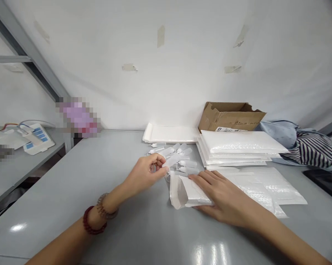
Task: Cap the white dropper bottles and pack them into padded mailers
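1. Clasping one small white padded mailer [197, 195], mouth open toward nine o'clock, the bare right hand [223, 195] lies at that mailer's three o'clock. At ten o'clock, thumb and fingers of the bare left hand [145, 172] pinch one slim translucent plastic bottle [173, 160].
2. Work looks partway along: the mailer is open and unsealed, the pinched bottle outside it. Whether anything is inside cannot be told.
3. Toward eleven o'clock, just beyond: loose bottles [189, 164] of the same kind, roughly nine or ten, overlapping, still unpacked.
4. Between two and three: at least two flat white bubble-padded mailers [286, 187].
5. Two o'clock: a stack of white padded mailers [243, 141], at least three; filled or not, I cannot tell.
6. Farthest: one open brown cardboard box [234, 119] at one o'clock; at eleven, at least one long white mailer [174, 134].
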`<state>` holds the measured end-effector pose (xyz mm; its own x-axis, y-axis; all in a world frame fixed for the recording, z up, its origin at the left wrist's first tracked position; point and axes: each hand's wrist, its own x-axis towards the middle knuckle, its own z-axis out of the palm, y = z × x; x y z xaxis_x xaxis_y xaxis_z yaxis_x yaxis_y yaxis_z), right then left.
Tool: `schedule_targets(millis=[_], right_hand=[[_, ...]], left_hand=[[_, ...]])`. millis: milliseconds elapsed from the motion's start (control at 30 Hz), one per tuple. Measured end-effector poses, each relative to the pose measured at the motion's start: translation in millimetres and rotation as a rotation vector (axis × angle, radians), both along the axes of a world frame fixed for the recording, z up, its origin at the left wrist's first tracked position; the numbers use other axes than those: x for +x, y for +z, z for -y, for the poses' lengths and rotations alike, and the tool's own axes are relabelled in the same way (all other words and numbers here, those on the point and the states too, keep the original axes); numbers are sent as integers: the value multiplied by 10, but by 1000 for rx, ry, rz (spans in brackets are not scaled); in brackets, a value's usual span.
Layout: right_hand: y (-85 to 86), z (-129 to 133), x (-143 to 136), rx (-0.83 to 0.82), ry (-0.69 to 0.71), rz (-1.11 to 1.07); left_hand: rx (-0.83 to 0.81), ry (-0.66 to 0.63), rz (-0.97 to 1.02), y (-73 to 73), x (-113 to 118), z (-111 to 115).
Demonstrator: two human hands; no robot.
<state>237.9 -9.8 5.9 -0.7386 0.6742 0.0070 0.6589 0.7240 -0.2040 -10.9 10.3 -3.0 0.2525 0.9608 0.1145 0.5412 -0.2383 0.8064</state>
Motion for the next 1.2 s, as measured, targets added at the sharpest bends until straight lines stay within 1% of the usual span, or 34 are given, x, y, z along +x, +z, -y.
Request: schedule_targets(millis=[67,133,200,267,433,567,633,733,833,900,967,1067,1133,1200], right_hand=[[-2,-3,3,3,-6,2],[-19,-2,8,15,-10,1],[-52,1,18,44,-8,-10],[-92,3,31,80,-4,-30],[-137,4,50,129,-3,-63],[-113,13,35,137,2,-72],[-101,28,16,126,13,-69],[-94,62,-17,110,33,-60],[-100,87,-36,108,43,-49],[-110,91,-39,111,43,-50],[-122,88,-39,117,46,-58],[-140,84,-42,122,51,-74],[-148,88,-47,123,51,-85],[-153,94,-51,129,56,-95]], left_hand=[[-161,-76,83,151,-77,24],[-286,-210,63,265,-128,43],[-374,-330,-16,310,-130,59],[-407,-380,-78,291,-86,75],[-374,-335,-101,191,26,124],[-381,-310,-126,198,1,136],[-357,-311,-123,193,11,149],[-309,-330,-57,142,109,205],[-306,-318,48,52,242,283],[-330,-330,102,-9,298,325],[-387,-373,153,-52,312,350],[-456,-414,184,-63,287,355],[-408,-418,128,-44,268,345],[-263,-396,27,-24,261,329]])
